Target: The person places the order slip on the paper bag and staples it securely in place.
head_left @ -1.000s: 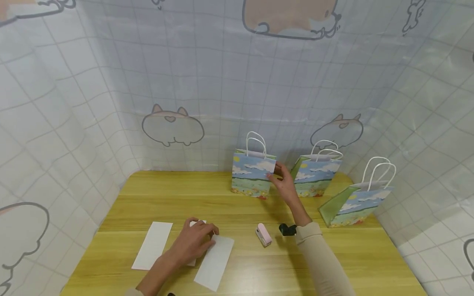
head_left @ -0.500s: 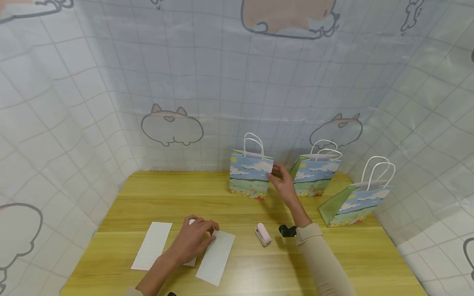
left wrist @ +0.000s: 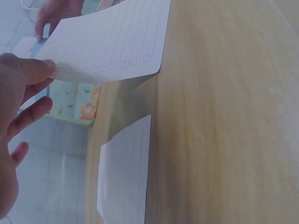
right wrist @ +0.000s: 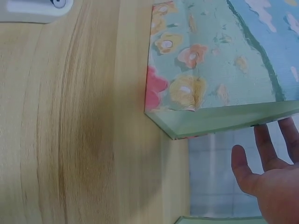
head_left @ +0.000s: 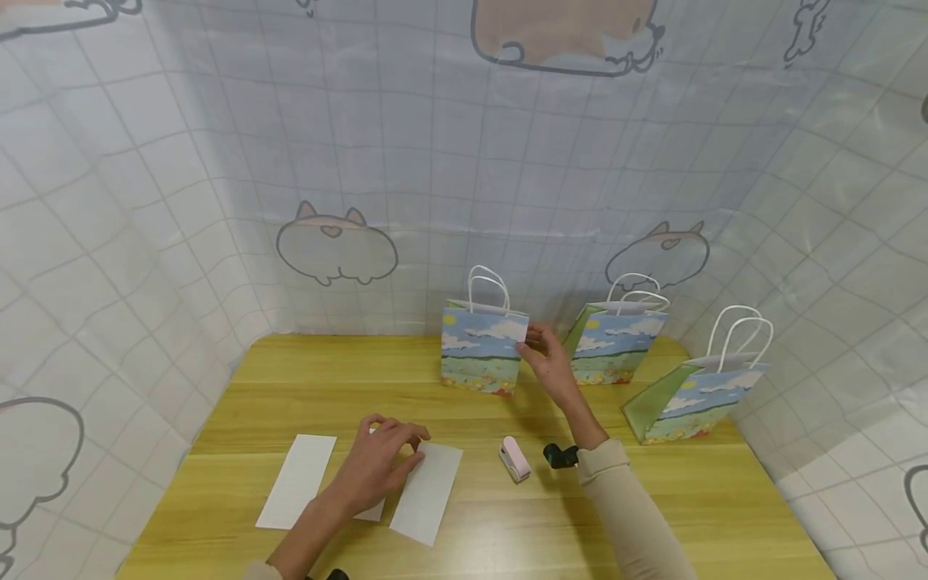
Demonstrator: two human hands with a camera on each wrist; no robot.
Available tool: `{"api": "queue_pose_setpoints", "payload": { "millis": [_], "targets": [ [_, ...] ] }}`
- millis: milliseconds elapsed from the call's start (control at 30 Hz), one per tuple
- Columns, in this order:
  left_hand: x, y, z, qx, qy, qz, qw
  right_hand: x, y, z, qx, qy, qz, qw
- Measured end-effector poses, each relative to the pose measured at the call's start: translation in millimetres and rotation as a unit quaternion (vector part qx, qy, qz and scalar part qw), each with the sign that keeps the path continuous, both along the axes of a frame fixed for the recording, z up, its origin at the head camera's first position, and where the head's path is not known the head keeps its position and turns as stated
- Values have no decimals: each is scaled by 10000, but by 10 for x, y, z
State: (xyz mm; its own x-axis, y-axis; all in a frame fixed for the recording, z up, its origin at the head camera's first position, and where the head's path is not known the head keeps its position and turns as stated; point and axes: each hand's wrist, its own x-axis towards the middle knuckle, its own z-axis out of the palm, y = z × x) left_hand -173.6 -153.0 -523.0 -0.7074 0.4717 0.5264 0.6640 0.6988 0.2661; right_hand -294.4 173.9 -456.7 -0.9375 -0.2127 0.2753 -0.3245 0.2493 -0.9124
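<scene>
In the head view my left hand (head_left: 382,457) pinches a white lined slip (head_left: 428,491) between thumb and fingers. The left wrist view shows a row of small checkboxes on this slip (left wrist: 107,44), one end lifted off the table. Beneath the hand lies a second slip (left wrist: 124,177), partly hidden. My right hand (head_left: 548,362) grips the right edge of a paper gift bag (head_left: 482,350) with a meadow-and-sky print and white handles. The bag stands upright at the back of the table. In the right wrist view, fingers (right wrist: 265,144) touch the bag's side.
Two matching gift bags stand at the right, one further back (head_left: 616,346) and one nearer (head_left: 706,403). A pink stapler (head_left: 515,459) lies mid-table, left of the right wrist camera (head_left: 560,456). Another white slip (head_left: 297,482) lies left. Patterned curtains surround the wooden table (head_left: 319,387).
My right hand has shifted the gift bag left and slightly nearer. The slip in my left hand has moved a little up and right, its near end swinging away from me.
</scene>
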Motion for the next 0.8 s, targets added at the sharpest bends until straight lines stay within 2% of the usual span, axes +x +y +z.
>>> {"api": "queue_pose_setpoints", "payload": {
  "millis": [300, 667, 800],
  "targets": [
    [-18, 27, 37, 97, 297, 3, 9995, 48, -73, 6, 61, 27, -37, 10000],
    [-33, 51, 72, 368, 608, 37, 9975, 102, -141, 41, -55, 333, 127, 9993],
    [-37, 58, 77, 400, 629, 39, 9972, 107, -160, 51, -105, 312, 192, 9993]
  ]
}}
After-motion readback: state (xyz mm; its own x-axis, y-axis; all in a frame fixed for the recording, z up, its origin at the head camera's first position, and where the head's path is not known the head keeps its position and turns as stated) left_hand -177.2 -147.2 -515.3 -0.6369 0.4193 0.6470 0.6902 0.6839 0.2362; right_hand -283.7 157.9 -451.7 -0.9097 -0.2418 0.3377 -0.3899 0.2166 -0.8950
